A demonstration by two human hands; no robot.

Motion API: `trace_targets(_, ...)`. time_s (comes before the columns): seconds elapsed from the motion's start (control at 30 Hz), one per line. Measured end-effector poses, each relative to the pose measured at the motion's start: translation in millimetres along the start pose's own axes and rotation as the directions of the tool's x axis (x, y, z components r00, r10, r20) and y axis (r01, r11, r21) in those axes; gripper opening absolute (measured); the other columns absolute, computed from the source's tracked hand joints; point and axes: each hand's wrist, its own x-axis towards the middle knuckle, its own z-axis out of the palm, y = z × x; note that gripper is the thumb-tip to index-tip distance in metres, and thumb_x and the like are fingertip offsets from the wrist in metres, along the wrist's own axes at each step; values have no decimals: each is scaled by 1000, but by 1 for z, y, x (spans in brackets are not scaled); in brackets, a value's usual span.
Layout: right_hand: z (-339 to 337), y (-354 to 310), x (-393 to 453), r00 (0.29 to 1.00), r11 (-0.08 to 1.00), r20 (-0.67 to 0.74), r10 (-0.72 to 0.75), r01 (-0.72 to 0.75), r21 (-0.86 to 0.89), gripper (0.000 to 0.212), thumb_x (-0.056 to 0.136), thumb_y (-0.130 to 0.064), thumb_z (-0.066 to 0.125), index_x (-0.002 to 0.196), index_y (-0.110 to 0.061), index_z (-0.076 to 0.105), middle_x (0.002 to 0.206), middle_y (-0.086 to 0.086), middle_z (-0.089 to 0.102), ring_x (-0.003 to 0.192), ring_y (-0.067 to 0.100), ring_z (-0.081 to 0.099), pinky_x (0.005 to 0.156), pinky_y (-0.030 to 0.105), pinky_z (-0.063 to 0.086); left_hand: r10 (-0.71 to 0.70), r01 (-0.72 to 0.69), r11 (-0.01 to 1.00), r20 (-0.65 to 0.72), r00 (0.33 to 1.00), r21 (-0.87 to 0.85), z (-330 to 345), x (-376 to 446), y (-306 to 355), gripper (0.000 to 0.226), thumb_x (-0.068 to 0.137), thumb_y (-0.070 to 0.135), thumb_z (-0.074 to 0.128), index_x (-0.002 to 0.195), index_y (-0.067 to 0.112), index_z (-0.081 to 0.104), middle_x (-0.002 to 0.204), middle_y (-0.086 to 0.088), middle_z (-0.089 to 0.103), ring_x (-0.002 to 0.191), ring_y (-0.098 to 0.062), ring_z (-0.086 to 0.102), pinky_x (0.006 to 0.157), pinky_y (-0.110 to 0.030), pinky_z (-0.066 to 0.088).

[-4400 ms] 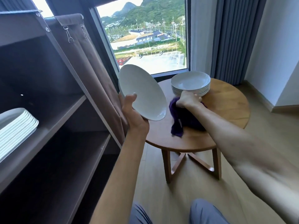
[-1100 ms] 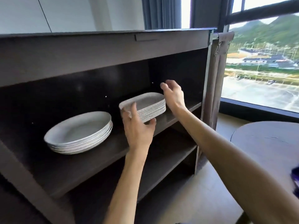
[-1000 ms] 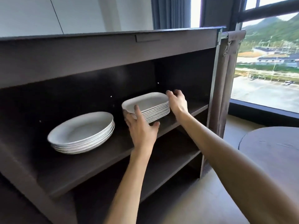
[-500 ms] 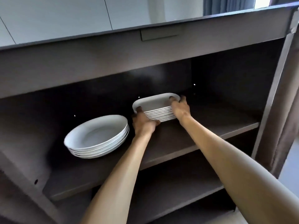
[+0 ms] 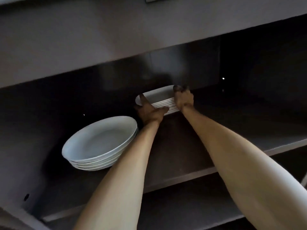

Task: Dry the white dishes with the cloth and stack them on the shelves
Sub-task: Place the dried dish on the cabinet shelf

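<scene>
1. Head view, the only one we have. Landmark: the dark shelf (image 5: pixel 174 146) in the cabinet. We are reaching deep into it with both arms.
2. Stack of oblong dishes (image 5: pixel 163 102) sits toward the back of the shelf, well in under the board above it.
3. Left hand (image 5: pixel 149 112) grips the near-left end of that stack, thumb running along the front edge, one finger up on the rim.
4. Right hand (image 5: pixel 183 98) grips the right end, fingers curled over the top rim. Both hands grasping the stack, neither released.
5. Stack of round plates (image 5: pixel 99 141) sits on the same shelf, left of the oblong stack and nearer the shelf's front edge. Our left forearm crosses just beside its right rim; touching or not, we can't tell.
6. No cloth in view.
7. Judgement: we are seating or squaring the oblong stack.
8. Risks:
   - Left forearm swings left on withdrawal, nudges the round plates toward the front edge.
   - Uneven push from the two hands skews the top dishes, stack slides apart.
   - Dark back corner, poor visibility: we may knock the stack into the rear wall and chip it.
</scene>
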Motion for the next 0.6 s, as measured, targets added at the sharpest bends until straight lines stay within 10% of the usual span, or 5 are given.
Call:
trace_targets(0.43, 24, 11, 28, 960, 899, 132, -246, 277, -338, 55, 105, -42, 44, 151, -12, 37, 147, 25, 35, 132, 45, 41, 109, 47, 37, 27, -16, 991, -78, 997, 135, 23, 30, -9, 103, 73, 36, 87, 156, 15, 29, 156, -25, 19, 141, -44, 33, 115, -44, 37)
trace_targets(0.6, 28, 17, 32, 903, 677, 157, -399, 406, -613, 56, 104, -49, 33, 151, -19, 38, 152, 25, 32, 137, 42, 36, 112, 55, 26, -9, 25, 984, -87, 996, 179, 27, 38, -4, 109, 76, 40, 84, 160, 21, 18, 162, -27, 8, 148, -45, 21, 118, -47, 33)
